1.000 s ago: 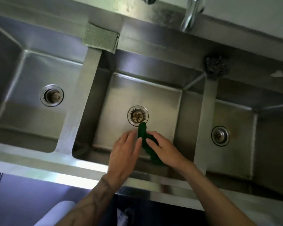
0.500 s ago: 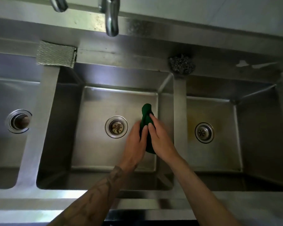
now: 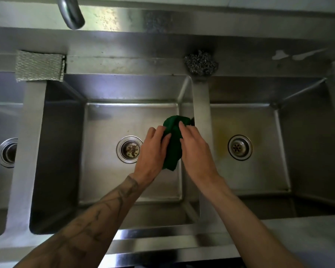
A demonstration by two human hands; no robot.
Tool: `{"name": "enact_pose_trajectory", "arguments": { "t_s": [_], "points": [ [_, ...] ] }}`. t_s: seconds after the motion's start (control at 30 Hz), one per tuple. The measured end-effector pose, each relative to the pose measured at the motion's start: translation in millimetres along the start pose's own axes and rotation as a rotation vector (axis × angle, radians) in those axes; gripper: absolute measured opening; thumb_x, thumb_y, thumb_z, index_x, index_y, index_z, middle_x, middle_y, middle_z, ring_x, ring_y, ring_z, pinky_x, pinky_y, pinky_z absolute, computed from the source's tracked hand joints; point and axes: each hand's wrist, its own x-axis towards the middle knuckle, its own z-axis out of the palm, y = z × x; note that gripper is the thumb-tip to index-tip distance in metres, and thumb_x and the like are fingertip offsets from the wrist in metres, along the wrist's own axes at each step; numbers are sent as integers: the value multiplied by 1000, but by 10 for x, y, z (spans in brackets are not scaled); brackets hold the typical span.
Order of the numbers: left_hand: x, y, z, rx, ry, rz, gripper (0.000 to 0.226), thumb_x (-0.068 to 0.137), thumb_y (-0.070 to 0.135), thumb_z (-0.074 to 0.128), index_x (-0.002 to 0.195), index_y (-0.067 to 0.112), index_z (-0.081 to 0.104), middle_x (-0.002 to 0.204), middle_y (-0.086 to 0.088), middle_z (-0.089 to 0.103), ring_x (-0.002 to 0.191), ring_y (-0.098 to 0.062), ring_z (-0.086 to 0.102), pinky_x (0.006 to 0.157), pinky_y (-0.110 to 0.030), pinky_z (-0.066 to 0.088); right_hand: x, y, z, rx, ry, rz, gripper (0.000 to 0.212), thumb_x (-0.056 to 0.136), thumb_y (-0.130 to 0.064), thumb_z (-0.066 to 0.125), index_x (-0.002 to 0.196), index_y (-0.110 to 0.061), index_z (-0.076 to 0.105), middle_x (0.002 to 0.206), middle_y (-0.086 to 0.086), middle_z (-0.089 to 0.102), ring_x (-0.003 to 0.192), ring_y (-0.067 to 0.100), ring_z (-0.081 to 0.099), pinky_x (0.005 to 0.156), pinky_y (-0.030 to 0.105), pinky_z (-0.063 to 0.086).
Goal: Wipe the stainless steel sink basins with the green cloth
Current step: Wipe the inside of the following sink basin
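Note:
A bunched dark green cloth (image 3: 174, 144) hangs above the right half of the middle sink basin (image 3: 108, 120), close to the divider. My left hand (image 3: 152, 153) grips its left side and my right hand (image 3: 194, 151) grips its right side, with fingers curled over the fabric. The cloth's top pokes out above my fingertips and its lower end hangs between my palms. The middle basin's drain (image 3: 129, 149) lies just left of my left hand. To the right is the right basin (image 3: 259, 120), and a part of the left basin (image 3: 0, 120) shows at the frame's left edge.
A grey scouring pad (image 3: 39, 66) lies on the back ledge over the left divider. A steel wool ball (image 3: 201, 62) sits on the ledge above the right divider. A faucet spout (image 3: 71, 13) hangs at the top left. The right basin has a drain (image 3: 239, 147) and yellowish stains.
Both hands have carried the cloth from just below the drain to the right side of the middle basin. The view has shifted right, and the cloth's top has bunched wider.

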Motion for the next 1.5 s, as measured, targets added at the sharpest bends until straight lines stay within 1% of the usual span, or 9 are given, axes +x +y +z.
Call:
{"name": "enact_pose_trajectory", "arguments": {
  "t_s": [0.2,0.37,0.5,0.67,0.8,0.93,1.13,1.33,1.5],
  "points": [
    [46,-31,-23,22,-29,31,24,112,32,45,110,10,53,93,-6,61,76,-27,58,65,-44,48,32,64,-37,-56,-6,-50,57,106,-12,49,161,-11,35,153,9,46,135,23,53,111,42,52],
    [123,-109,23,47,8,17,17,113,32,46,107,17,46,89,-4,66,72,-26,61,56,-28,45,115,193,-34,-194,185,-109,51,105,-15,51,155,-11,45,155,14,46,147,30,42,118,47,43],
    [439,-28,212,-79,46,-106,12,113,30,47,111,18,49,100,-14,71,85,-39,68,70,-48,57,320,385,-22,-278,226,-55,53,111,-31,39,161,-13,35,167,14,31,157,32,26,124,52,32],
    [801,70,500,-372,133,-231,21,112,43,45,118,28,59,98,10,69,87,-7,67,77,-29,56,450,509,25,-250,285,-21,57,112,-35,28,163,-9,28,171,11,25,161,27,18,126,51,28],
    [778,-86,886,-461,-17,-309,36,116,40,35,120,16,62,107,-8,67,101,-26,61,99,-47,47,470,544,59,-254,270,-1,58,111,-37,20,165,-15,24,174,5,19,162,22,9,128,53,23],
    [821,-202,1202,-407,-55,-426,43,115,36,33,148,12,50,125,-19,46,102,-21,48,110,-52,43,498,611,72,-203,232,-47,59,111,-40,19,166,-19,16,176,0,9,163,16,-2,131,50,17],
    [1207,-114,1023,-695,73,-408,44,114,43,38,124,12,66,114,-22,68,97,-36,65,96,-60,56,492,741,1,-216,233,-106,57,111,-31,27,165,-15,24,175,2,16,163,16,5,126,53,25],
    [1292,-100,1297,-558,114,-354,43,115,38,38,153,21,45,133,-8,42,126,-22,49,118,-36,39,501,759,41,-188,268,-124,56,109,-27,32,164,-13,28,174,3,19,162,17,8,125,53,27],
    [1439,-105,1205,-527,100,-385,32,114,30,41,133,10,57,127,-18,60,119,-33,57,110,-52,47,495,726,40,-186,269,-122,56,110,-26,32,164,-12,28,174,4,20,162,18,8,126,52,27]
  ]
}}
